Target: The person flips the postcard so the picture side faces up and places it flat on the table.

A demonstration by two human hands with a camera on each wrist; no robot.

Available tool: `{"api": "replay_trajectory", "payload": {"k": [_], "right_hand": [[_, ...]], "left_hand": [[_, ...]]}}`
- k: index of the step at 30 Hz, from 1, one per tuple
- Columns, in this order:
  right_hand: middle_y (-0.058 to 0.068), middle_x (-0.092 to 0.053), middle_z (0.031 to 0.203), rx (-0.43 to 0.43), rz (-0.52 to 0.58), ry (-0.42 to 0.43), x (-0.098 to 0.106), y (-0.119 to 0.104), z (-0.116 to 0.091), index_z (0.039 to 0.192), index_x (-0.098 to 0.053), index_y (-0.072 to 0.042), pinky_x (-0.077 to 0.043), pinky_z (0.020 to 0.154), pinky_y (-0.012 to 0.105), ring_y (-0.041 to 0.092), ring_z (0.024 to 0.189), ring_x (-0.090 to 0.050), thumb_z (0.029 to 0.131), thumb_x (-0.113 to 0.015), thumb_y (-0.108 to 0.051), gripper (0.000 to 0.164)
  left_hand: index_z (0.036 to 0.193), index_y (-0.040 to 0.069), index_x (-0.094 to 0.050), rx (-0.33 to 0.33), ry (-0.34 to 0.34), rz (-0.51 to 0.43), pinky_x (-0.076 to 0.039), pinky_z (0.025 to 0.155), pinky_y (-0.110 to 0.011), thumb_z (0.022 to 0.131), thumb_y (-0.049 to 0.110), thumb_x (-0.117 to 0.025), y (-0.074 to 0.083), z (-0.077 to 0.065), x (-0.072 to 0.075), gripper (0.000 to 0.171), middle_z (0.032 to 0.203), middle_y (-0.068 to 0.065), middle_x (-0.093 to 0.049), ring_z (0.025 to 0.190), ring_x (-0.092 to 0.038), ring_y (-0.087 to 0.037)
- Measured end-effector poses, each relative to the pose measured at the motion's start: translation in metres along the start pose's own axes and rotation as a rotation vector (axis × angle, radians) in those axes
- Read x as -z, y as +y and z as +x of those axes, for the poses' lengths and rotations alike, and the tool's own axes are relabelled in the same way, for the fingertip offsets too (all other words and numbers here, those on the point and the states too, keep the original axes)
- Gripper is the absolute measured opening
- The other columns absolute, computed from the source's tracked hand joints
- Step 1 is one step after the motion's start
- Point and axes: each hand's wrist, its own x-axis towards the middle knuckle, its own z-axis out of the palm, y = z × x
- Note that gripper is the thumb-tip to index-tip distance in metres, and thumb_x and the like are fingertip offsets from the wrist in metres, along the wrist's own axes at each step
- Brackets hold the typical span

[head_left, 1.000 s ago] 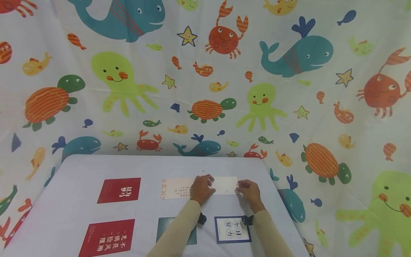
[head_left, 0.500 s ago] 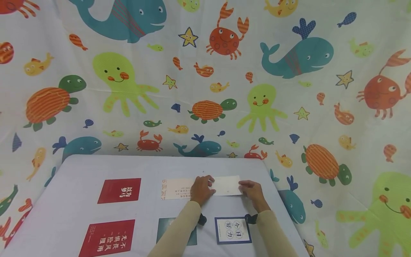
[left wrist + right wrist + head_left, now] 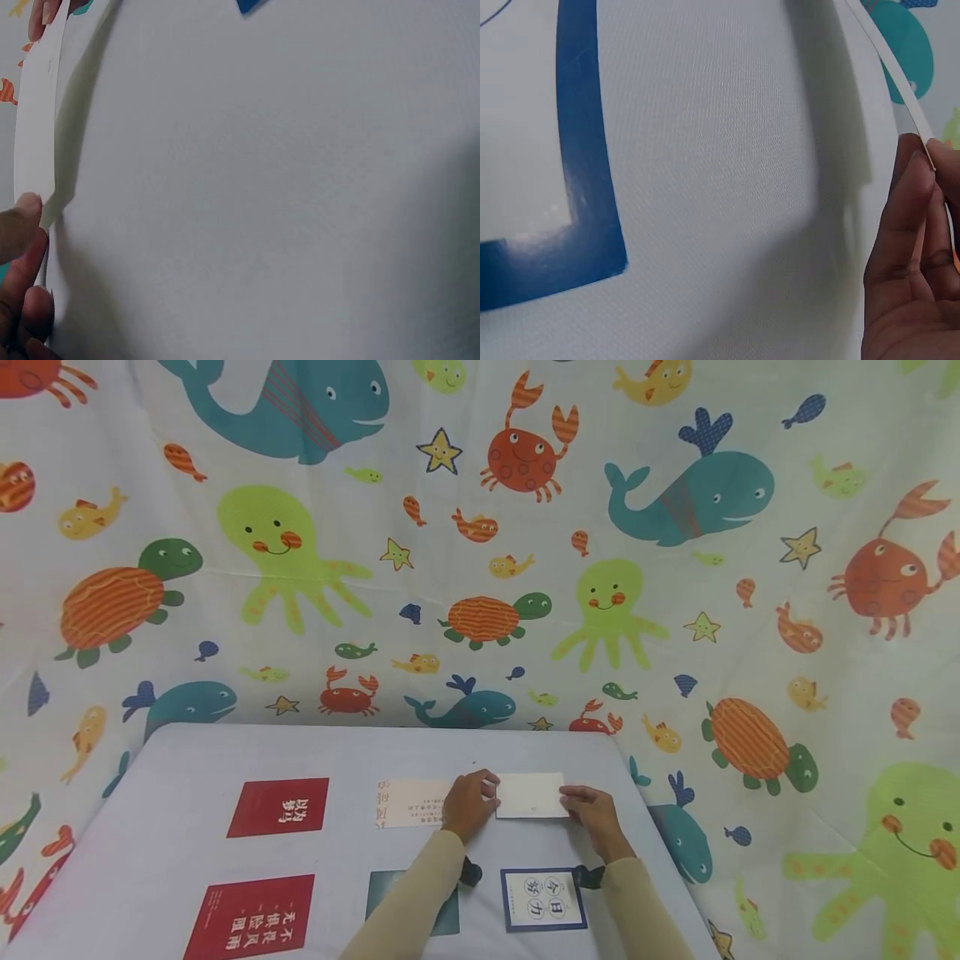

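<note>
A blank cream card [image 3: 531, 796] is held between both hands over the far part of the table, clear of the cloth with its shadow beneath in the wrist views. My left hand [image 3: 469, 806] pinches its left end, thumb [image 3: 25, 217] on top and fingers under. At the opposite end my right hand [image 3: 596, 814] pinches the edge between thumb and fingers; in the right wrist view the card appears edge-on as a thin white strip [image 3: 896, 71]. Just left of my left hand lies a pale card with red print [image 3: 411, 806], its right end hidden by that hand.
Two red cards with white characters, one far [image 3: 281, 807] and one near [image 3: 255, 917], lie on the white table [image 3: 180, 793] at the left. A teal card [image 3: 386, 889] is partly under my left forearm. The blue-bordered card [image 3: 543, 900] lies near my right wrist.
The blank card has shifted slightly right and come up off the table, its left end now apart from the printed card. My right hand moved a little right with it.
</note>
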Motion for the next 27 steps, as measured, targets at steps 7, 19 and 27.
{"api": "replay_trajectory", "payload": {"k": [7,19,27], "right_hand": [[0.011,-0.072,0.134,0.009,0.041,-0.032,0.004,0.000,-0.002,0.123,-0.077,-0.014,-0.060,0.093,0.031,0.024,0.116,-0.071,0.100,-0.074,-0.018,0.023],[0.010,-0.073,0.132,0.050,0.054,-0.062,0.008,0.002,0.000,0.127,-0.074,-0.016,-0.062,0.090,0.030,0.023,0.111,-0.073,0.099,-0.076,-0.021,0.028],[0.011,-0.078,0.124,0.074,0.069,-0.087,0.012,0.002,-0.002,0.130,-0.072,-0.014,-0.062,0.088,0.030,0.022,0.102,-0.077,0.098,-0.078,-0.023,0.034]], "left_hand": [[0.105,0.020,-0.077,-0.006,0.031,-0.063,-0.055,0.092,-0.045,0.088,0.008,-0.084,-0.005,0.000,-0.002,0.022,0.094,0.002,-0.076,0.099,-0.069,-0.020],[0.105,0.022,-0.080,0.024,-0.050,-0.151,-0.055,0.091,-0.041,0.089,0.005,-0.082,-0.004,0.004,0.017,0.024,0.094,0.008,-0.076,0.094,-0.067,-0.013],[0.108,0.024,-0.081,0.056,-0.069,-0.176,-0.053,0.092,-0.040,0.090,0.007,-0.083,0.000,0.004,0.026,0.025,0.090,0.010,-0.076,0.089,-0.063,-0.012]]}}
